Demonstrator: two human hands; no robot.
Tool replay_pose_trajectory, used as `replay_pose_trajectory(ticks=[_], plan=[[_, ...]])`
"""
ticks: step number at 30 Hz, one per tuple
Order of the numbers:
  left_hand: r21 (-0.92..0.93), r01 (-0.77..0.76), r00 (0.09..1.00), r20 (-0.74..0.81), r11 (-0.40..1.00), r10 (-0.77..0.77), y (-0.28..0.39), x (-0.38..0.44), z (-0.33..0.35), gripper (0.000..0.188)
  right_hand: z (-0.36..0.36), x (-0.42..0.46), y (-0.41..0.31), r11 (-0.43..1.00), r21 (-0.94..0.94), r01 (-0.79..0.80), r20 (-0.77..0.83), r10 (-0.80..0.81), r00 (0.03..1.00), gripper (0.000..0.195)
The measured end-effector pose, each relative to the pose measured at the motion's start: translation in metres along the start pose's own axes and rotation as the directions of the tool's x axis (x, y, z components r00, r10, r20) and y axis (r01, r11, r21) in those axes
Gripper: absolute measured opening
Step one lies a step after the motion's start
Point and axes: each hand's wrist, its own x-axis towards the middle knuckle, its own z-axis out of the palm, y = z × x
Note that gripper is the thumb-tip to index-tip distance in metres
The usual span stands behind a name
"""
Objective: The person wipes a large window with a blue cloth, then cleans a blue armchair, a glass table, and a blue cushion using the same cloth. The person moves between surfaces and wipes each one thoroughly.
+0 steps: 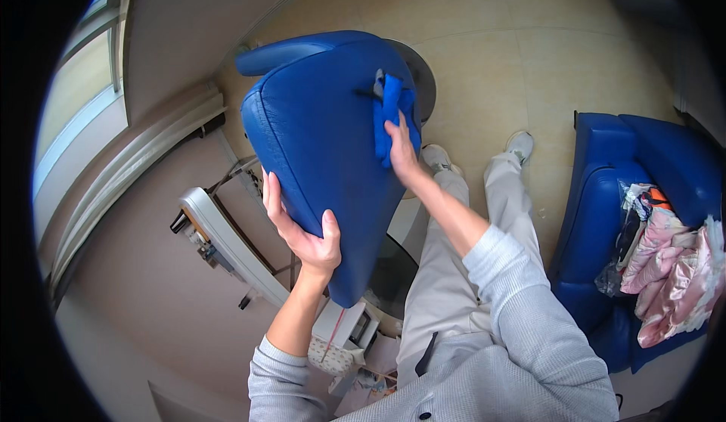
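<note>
A large blue leather-like seat (334, 138), probably an armchair seen from its back or side, stands before me. My left hand (303, 235) rests on its left edge, thumb apart from the fingers, gripping the padded rim. My right hand (404, 152) presses a bright blue cloth (390, 118) against the broad surface near the right edge. The cloth is bunched, with a grey and black part at its upper end. A blue padded armrest (283, 56) juts out at the top left of the seat.
A blue sofa (595, 195) on the right holds pink satiny clothes (669, 286) and plastic bags. White-edged furniture (244, 246) with small items stands at left. A patterned box (332, 357) and papers lie below. A round dark base (422, 79) shows behind the seat.
</note>
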Motion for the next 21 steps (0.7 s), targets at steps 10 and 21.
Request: replay_pose_trajectory(ticks=[10,21], plan=[[-0.163,-0.021,0.998,-0.069,0.986,0.010,0.003,0.023,0.007,0.083,0.025,-0.100,-0.070,0.915,-0.046,0.401,0.156,-0.390,0.908,0.067],[-0.150,-0.057,0.997,-0.052,0.987,0.050,0.003,0.020,0.006,0.081,0.019,-0.121,0.003,0.944,-0.029,0.328,0.010,-0.328,0.945,0.073]])
